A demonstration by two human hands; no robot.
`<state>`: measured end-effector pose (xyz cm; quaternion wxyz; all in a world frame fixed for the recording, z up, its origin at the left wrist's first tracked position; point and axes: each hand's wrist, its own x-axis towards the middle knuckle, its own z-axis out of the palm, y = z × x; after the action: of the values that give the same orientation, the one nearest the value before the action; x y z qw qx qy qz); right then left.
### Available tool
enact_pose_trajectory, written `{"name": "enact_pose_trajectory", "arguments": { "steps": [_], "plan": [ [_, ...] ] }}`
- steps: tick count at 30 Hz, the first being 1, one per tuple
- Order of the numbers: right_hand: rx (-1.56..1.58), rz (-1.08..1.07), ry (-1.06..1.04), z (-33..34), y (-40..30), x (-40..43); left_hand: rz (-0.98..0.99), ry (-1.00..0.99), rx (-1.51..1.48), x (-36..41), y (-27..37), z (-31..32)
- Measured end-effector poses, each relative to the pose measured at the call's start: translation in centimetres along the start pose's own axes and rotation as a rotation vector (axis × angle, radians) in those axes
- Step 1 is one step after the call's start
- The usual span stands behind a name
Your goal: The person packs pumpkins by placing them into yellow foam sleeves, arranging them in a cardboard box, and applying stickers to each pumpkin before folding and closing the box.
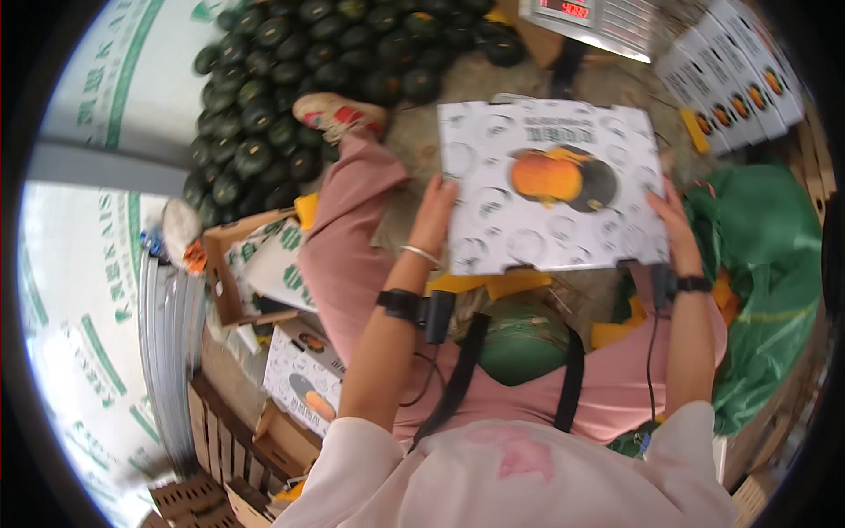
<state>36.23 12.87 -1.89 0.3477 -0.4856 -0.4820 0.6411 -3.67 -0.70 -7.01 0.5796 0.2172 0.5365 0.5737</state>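
Observation:
Between my two hands is a white printed carton [554, 231] with a picture of an orange squash and a dark green one on its top face. My left hand [436, 208] grips its left edge, and my right hand [673, 214] grips the right edge. The carton is held up in front of me, over the floor between my legs. Its underside is hidden, and most of my fingers are out of sight beneath it. Yellow foam pieces [518, 286] show just below its near edge.
Dark green squashes [284, 72] are heaped at the far left. A digital scale [587, 23] stands at the back, with similar cartons [733, 86] stacked to its right. A green plastic sack [766, 277] lies at my right. An open cardboard box [228, 290] is at my left.

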Motion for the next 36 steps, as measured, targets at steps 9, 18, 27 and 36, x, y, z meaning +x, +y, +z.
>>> {"name": "enact_pose_trajectory", "arguments": {
  "steps": [9,18,27,36],
  "plan": [
    [-0.081,0.007,0.067,-3.2,4.8,1.7,-0.013,0.092,0.17,-0.8,1.5,1.0],
    [-0.239,0.089,0.169,4.6,1.5,-1.8,-0.045,0.156,-0.119,1.3,-1.3,-1.0],
    [-1.242,-0.157,0.245,3.6,6.3,5.9,0.045,0.33,0.625,2.9,-1.6,0.1],
    [-1.11,-0.14,0.359,1.8,9.7,8.9,0.063,0.325,0.38,8.0,-6.7,-4.0]
  ]
}}
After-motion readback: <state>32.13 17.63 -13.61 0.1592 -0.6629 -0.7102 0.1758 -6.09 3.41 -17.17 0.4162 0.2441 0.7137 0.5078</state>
